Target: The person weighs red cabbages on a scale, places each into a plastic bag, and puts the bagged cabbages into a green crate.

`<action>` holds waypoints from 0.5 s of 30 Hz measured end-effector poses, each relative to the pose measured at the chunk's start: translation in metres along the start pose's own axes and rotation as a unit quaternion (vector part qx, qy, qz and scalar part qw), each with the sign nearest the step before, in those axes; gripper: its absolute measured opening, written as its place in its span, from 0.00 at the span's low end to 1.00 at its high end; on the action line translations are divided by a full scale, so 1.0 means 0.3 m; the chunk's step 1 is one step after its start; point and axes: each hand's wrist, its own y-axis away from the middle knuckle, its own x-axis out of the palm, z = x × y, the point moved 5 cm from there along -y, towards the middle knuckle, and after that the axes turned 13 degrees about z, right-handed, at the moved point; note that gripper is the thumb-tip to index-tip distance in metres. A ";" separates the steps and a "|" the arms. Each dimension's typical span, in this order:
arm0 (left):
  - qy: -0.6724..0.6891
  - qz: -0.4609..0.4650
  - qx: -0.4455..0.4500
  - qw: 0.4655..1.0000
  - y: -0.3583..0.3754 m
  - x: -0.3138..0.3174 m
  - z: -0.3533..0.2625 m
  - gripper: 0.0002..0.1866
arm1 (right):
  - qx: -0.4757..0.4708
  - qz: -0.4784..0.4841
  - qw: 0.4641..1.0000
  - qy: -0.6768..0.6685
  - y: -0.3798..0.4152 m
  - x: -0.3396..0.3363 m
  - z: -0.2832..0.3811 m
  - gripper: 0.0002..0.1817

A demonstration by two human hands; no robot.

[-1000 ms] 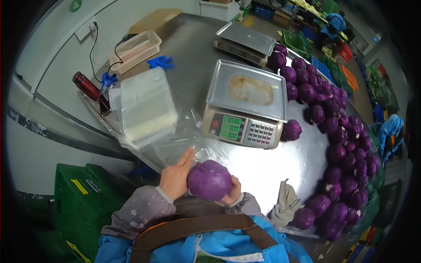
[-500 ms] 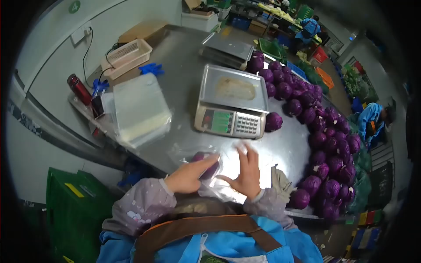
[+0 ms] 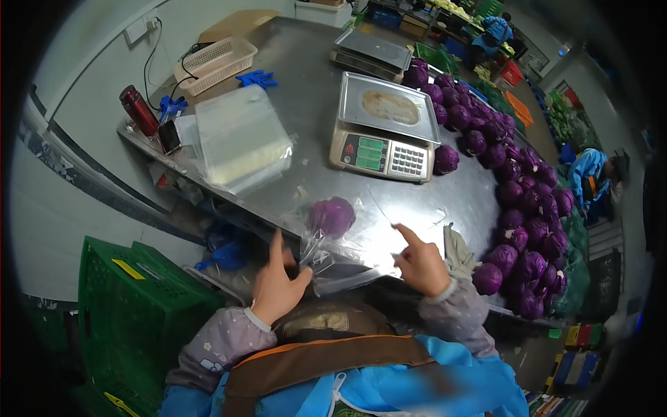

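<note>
One purple cabbage [image 3: 332, 217] lies inside a clear plastic bag [image 3: 321, 256] on the metal table, and the loose end of the bag reaches the table's near edge. Just left of that loose end is my left hand [image 3: 278, 283], its index finger raised and its thumb spread apart, with nothing seen in it. To the right of the bag, my right hand [image 3: 422, 263] has its index finger stretched out and the others partly curled; it holds nothing visible. A scale [image 3: 383, 154] with a lit display stands beyond the bagged cabbage.
Many purple cabbages [image 3: 531, 229] are heaped along the right side, beside a cloth glove [image 3: 458, 254]. A stack of clear bags [image 3: 243, 135], a red flask [image 3: 139, 111] and a basket [image 3: 219, 66] are on the left. A green crate [image 3: 132, 306] stands below. Co-workers are in the background.
Both hands have moved off the bagged cabbage, my left hand toward me and my right hand rightward. The cabbage is now uncovered by my hand. The view has shifted.
</note>
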 end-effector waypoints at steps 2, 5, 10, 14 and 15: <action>0.124 -0.001 -0.101 0.987 0.030 0.042 0.086 0.20 | 0.007 0.028 0.997 -0.069 0.100 0.000 -0.009 0.26; 0.288 0.099 -0.050 0.951 0.012 0.134 0.081 0.25 | -0.045 -0.046 0.998 0.001 0.182 0.040 0.071 0.22; 0.189 0.089 -0.085 0.974 -0.033 0.042 -0.007 0.47 | -0.014 -0.022 0.999 -0.032 0.218 0.108 0.085 0.27; 0.021 0.131 -0.071 0.989 -0.130 0.067 -0.093 0.24 | -0.030 -0.013 0.999 0.023 0.236 0.166 0.004 0.23; 0.031 0.127 -0.033 0.991 -0.122 0.080 -0.099 0.17 | 0.043 0.033 0.998 -0.034 0.245 0.141 0.031 0.20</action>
